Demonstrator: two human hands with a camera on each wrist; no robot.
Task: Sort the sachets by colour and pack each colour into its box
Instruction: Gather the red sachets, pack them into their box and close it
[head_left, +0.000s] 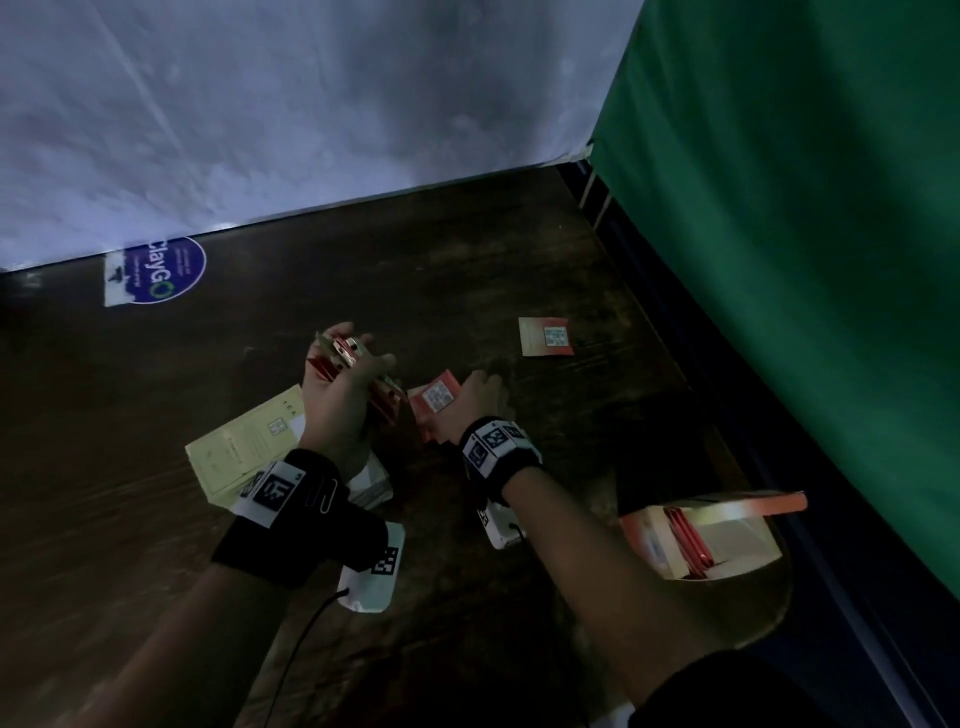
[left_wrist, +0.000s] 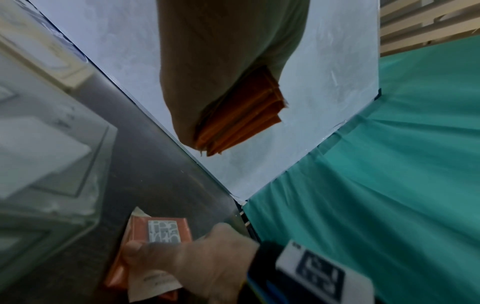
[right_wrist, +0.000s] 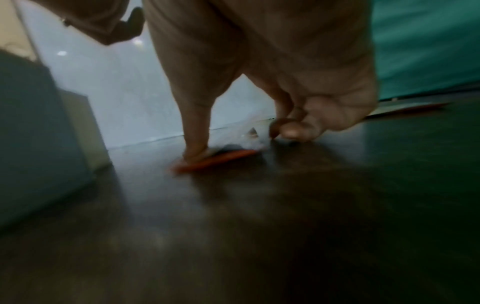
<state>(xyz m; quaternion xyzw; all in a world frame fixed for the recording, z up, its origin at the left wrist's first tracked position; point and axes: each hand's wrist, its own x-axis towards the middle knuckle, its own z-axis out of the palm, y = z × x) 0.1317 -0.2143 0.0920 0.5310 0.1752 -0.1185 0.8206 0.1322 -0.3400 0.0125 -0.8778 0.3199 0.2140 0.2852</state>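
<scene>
My left hand (head_left: 353, 358) is raised, palm up, over the dark table and grips a stack of red sachets (head_left: 340, 358); the left wrist view shows the stack (left_wrist: 241, 115) fanned out below the palm. My right hand (head_left: 470, 402) is low on the table just to the right. Its thumb (right_wrist: 194, 148) presses a red sachet (head_left: 434, 397) while the curled fingers (right_wrist: 293, 127) touch down at the sachet's far edge. Another red sachet (head_left: 545, 336) lies flat farther back. The open red box (head_left: 727, 540) lies by my right forearm with red sachets inside. The yellow box (head_left: 244, 441) lies to the left.
A green cloth (head_left: 805, 260) hangs along the table's right side and a white wall (head_left: 311, 104) closes the back. A round blue sticker (head_left: 161, 270) is at the back left. A pale pack (head_left: 371, 483) sits under my left wrist.
</scene>
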